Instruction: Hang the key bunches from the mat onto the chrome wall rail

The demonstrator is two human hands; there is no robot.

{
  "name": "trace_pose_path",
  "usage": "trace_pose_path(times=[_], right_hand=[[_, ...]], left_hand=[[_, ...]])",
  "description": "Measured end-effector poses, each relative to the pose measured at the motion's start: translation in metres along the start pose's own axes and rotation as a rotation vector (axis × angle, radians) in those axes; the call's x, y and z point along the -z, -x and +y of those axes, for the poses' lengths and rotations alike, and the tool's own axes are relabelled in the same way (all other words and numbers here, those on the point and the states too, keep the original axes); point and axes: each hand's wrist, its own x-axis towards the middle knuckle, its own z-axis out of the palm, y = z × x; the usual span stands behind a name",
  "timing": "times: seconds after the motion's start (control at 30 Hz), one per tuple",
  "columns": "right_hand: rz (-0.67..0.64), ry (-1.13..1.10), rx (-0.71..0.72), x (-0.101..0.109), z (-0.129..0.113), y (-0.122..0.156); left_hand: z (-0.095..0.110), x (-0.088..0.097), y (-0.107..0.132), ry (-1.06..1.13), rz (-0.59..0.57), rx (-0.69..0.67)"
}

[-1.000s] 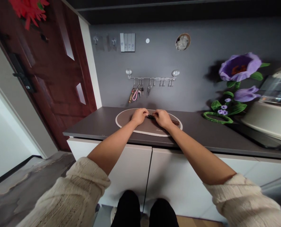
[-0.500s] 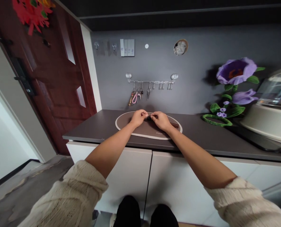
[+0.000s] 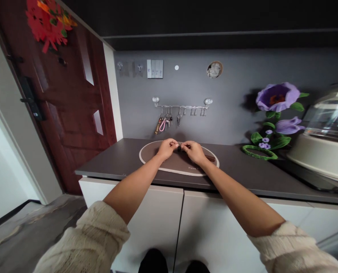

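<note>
Over the mat (image 3: 176, 163), left hand (image 3: 166, 149) and right hand (image 3: 194, 152) pinch a dark object (image 3: 179, 148), mostly hidden.

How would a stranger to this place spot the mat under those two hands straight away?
Find the long dark counter above the white cabinet doors. On it, below the wall rail hung with keys, lies the mat, with the left hand and right hand over it. Its brown oval shape and pale rim set it apart from the straight-edged counter.
</note>
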Motion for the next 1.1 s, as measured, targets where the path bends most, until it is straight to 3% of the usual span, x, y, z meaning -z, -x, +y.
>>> trace_pose_path(times=[0.17,0.4,0.57,0.87,1.1], right_hand=[[0.025,-0.037,0.002,0.001,0.003,0.0],[0.083,-0.116,-0.043,0.006,0.001,0.0],[0.106,-0.297,-0.117,0.006,0.009,-0.008],[0.202,-0.556,-0.263,0.017,0.009,-0.058],[0.29,-0.59,-0.302,0.021,0.01,-0.109]], left_hand=[[-0.002,-0.002,-0.001,-0.026,-0.004,-0.034],[-0.003,-0.001,-0.001,-0.258,0.009,-0.129],[-0.004,-0.001,-0.001,-0.376,0.013,-0.094],[-0.011,-0.005,-0.004,-0.395,-0.061,-0.026],[-0.014,-0.006,-0.005,-0.393,-0.076,-0.027]])
